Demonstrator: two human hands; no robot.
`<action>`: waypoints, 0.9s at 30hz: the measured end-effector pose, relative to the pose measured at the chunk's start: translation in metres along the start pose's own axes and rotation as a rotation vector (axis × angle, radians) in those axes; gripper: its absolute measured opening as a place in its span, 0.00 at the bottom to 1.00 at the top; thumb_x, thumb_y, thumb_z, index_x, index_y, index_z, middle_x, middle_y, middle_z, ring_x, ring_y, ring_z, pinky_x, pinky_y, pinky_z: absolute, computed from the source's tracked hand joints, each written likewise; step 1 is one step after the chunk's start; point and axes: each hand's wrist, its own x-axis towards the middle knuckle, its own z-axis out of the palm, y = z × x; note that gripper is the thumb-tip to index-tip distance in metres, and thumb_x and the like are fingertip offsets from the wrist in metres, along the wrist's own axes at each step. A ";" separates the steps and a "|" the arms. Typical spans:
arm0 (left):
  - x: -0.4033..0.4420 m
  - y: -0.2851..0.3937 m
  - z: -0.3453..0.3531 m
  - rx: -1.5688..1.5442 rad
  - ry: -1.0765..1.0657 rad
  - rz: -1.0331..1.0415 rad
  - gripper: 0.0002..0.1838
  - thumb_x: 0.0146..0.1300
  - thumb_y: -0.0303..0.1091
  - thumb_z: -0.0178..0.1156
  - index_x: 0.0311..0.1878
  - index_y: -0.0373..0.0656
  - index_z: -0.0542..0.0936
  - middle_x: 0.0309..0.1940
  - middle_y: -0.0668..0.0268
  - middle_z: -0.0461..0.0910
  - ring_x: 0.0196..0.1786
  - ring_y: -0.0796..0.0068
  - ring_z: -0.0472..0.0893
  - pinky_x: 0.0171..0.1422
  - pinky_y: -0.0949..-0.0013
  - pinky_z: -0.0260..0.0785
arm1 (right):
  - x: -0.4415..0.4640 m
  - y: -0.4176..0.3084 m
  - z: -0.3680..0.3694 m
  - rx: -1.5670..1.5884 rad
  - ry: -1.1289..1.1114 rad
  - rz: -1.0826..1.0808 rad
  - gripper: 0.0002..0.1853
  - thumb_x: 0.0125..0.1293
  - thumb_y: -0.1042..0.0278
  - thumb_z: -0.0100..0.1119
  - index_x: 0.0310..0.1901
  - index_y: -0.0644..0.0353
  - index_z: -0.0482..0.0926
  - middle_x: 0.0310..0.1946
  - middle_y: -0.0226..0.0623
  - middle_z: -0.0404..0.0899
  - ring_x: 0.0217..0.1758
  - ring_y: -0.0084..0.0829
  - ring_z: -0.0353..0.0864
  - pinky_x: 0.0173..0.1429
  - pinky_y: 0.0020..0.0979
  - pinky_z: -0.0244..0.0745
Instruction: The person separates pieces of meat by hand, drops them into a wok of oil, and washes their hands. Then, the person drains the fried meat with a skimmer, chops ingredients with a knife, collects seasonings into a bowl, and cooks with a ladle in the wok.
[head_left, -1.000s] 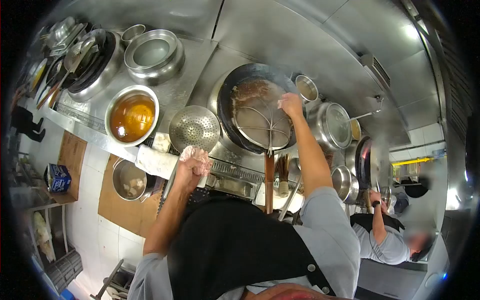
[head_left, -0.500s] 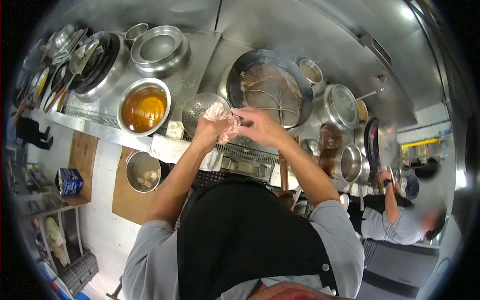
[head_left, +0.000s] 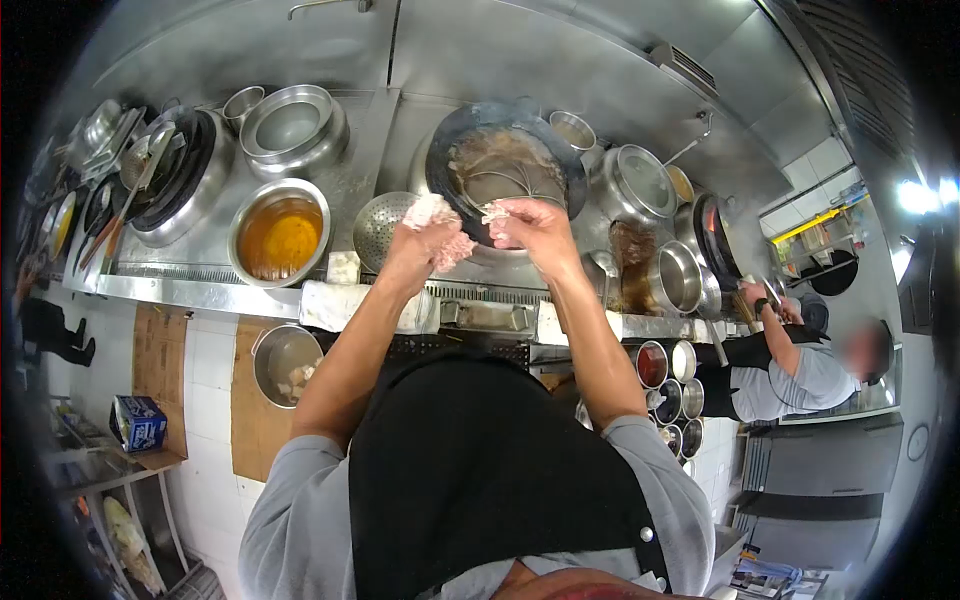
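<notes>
My left hand (head_left: 413, 258) is closed around a lump of pale pink raw minced meat (head_left: 455, 251), which bulges out above and beside the fingers. A short gap to the right, my right hand (head_left: 540, 232) pinches a small pinkish piece of the meat (head_left: 494, 224) between thumb and fingertips. Both hands are raised over the front of the stove. Just beyond them sits a large dark wok (head_left: 573, 170) with brownish, murky contents and a wire frame (head_left: 522, 178) inside. Left of the wok, partly behind my left hand, lies a perforated strainer (head_left: 372, 236).
A metal bowl (head_left: 238, 238) of orange liquid stands to the left. Folded white cloths (head_left: 345, 308) line the stove's front edge. On the floor is a pot (head_left: 265, 370) with pale chunks in water. Seasoning tins (head_left: 652, 365) and another person (head_left: 780, 375) are at right.
My right hand has come away from the lump to the right with a small piece of meat. The left hand keeps the lump. The view has shifted, showing the seasoning tins.
</notes>
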 end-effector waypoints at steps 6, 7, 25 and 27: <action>-0.005 -0.018 0.012 0.177 0.079 0.011 0.22 0.64 0.24 0.70 0.61 0.39 0.77 0.48 0.62 0.85 0.43 0.74 0.86 0.41 0.67 0.84 | 0.002 0.002 0.012 0.111 -0.093 0.128 0.18 0.66 0.80 0.66 0.57 0.69 0.82 0.44 0.40 0.87 0.43 0.29 0.87 0.48 0.30 0.86; -0.004 -0.022 0.010 0.276 0.080 0.014 0.24 0.64 0.25 0.71 0.62 0.41 0.77 0.48 0.63 0.85 0.43 0.74 0.85 0.40 0.68 0.83 | 0.002 -0.003 0.014 0.182 -0.034 0.150 0.17 0.66 0.81 0.65 0.57 0.68 0.83 0.42 0.39 0.87 0.42 0.27 0.87 0.48 0.29 0.86; 0.065 -0.045 -0.013 0.128 0.572 -0.023 0.09 0.68 0.26 0.65 0.49 0.39 0.78 0.32 0.68 0.81 0.31 0.76 0.82 0.31 0.70 0.77 | 0.167 0.055 -0.088 -0.092 -0.132 0.057 0.22 0.64 0.79 0.67 0.60 0.68 0.82 0.45 0.38 0.88 0.46 0.28 0.86 0.47 0.30 0.84; 0.060 -0.063 -0.046 -0.160 0.533 -0.012 0.08 0.69 0.26 0.61 0.49 0.39 0.77 0.32 0.65 0.81 0.30 0.69 0.83 0.34 0.65 0.80 | 0.234 0.091 -0.124 -0.473 -0.011 0.010 0.23 0.62 0.78 0.68 0.60 0.67 0.82 0.40 0.39 0.88 0.43 0.29 0.87 0.47 0.31 0.83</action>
